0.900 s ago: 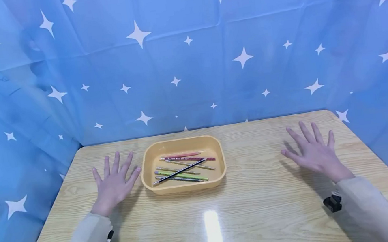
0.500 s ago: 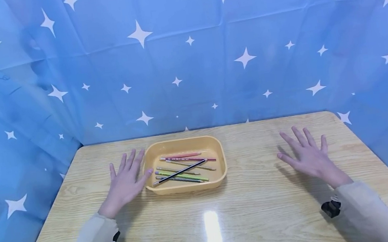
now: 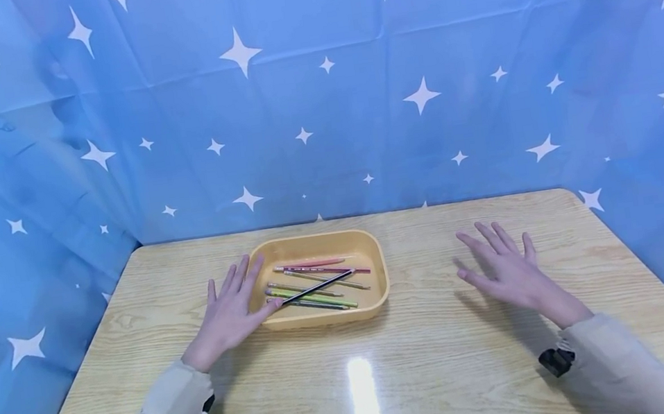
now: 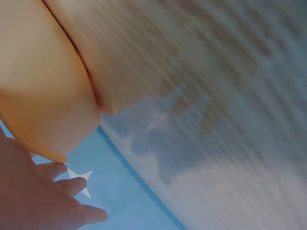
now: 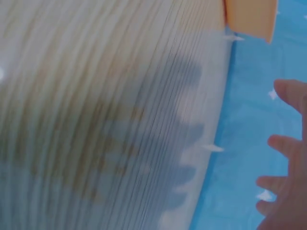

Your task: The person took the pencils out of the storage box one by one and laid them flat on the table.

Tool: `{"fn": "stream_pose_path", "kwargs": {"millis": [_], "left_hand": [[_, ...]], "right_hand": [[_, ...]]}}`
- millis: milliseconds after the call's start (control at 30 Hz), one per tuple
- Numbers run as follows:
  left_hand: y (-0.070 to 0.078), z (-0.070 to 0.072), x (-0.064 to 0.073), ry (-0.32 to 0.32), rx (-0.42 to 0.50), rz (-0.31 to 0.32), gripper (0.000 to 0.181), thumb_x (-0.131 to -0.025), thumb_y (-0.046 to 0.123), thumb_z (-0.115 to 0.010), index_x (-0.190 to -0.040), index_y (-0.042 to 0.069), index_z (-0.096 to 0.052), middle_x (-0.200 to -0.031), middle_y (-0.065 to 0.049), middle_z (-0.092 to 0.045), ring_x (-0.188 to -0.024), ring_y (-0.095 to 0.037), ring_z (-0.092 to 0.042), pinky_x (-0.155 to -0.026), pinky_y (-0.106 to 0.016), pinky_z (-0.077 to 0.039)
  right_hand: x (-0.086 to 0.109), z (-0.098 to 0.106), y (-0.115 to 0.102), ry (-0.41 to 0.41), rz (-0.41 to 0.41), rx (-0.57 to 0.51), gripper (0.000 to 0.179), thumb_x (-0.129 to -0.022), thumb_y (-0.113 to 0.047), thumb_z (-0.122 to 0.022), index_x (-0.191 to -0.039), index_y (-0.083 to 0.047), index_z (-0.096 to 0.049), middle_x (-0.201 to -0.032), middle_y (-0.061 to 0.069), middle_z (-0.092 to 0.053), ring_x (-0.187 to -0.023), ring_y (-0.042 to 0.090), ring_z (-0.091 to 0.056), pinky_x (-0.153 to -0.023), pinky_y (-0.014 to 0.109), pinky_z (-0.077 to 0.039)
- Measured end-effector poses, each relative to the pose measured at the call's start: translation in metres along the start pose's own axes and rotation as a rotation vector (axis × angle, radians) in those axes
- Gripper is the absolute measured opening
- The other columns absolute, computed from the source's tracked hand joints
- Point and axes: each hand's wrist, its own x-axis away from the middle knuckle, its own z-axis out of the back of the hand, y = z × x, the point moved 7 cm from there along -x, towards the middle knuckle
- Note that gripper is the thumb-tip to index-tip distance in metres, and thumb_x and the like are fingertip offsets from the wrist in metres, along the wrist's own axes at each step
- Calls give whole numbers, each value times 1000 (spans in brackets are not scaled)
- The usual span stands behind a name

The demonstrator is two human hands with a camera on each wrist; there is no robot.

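Note:
A shallow yellow-orange plastic tray [image 3: 376,299] stands left of centre near the back of the table. Several pencils lie in it: a black pencil [image 3: 317,286] crosses over the others, a light green pencil [image 3: 334,299] is beneath, and a pink pencil [image 3: 314,263] lies behind. Over the tray's left end, my left hand [image 3: 227,320] is spread with straight fingers, its thumb overlapping the black pencil's end; contact cannot be told. In the left wrist view the tray's wall [image 4: 57,110] appears close to that hand. Away to the tray's right, my right hand [image 3: 513,280] hovers with fingers spread, holding nothing.
The wood-grain table [image 3: 440,360] reaches a blue curtain [image 3: 357,113] with white stars at its back edge. Bright glare [image 3: 365,402] lies on the tabletop in front. A small black device [image 3: 557,360] is worn at the right wrist.
My left hand has moved right, from beside the tray to over its left end. My right hand has shifted left toward the tray. The pencils stay put.

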Motion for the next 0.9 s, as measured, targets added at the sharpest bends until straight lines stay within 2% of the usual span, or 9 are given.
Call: {"fn": "stream_pose_path", "kwargs": {"millis": [233,367,500,733,900], "left_hand": [[-2,-4,0,-26,116,28,104,-89,61,-56,-154,2,0,-160,-11,2,-144,-36,-9,-106,-67,0],[-1,-6,0,-38,174,35,107,-87,56,-62,-154,1,1,-160,-11,4,-144,-36,-8,-106,-67,-2],[0,-5,3,-52,185,34,109,-87,56,-63,-153,0,2,-160,-15,3,-144,-38,-7,-106,-67,-2],[-4,-4,10,-72,226,53,108,-87,54,-64,-153,-1,2,-158,-22,-5,-143,-40,-11,-106,-67,-1],[-13,-4,16,-90,250,70,107,-88,52,-64,-154,3,5,-155,-26,-16,-139,-45,-20,-104,-70,-3]], "right_hand": [[-7,-6,-23,12,63,-26,65,-94,-43,-58,-149,-16,-37,-155,21,-22,-142,43,-9,-100,72,6],[-13,-9,-41,37,129,-47,62,-92,-39,-62,-145,-13,-42,-149,23,-32,-139,43,-18,-103,70,-1],[-19,-12,-61,49,203,-80,60,-90,-35,-65,-141,-10,-46,-143,23,-41,-137,42,-26,-106,65,-6],[-32,-16,-102,63,331,-213,50,-89,-22,-69,-132,-3,-54,-137,19,-49,-129,37,-41,-103,57,-32],[-41,-24,-134,67,421,-328,39,-88,-13,-69,-124,-1,-60,-124,12,-59,-116,28,-54,-97,46,-43]]}}
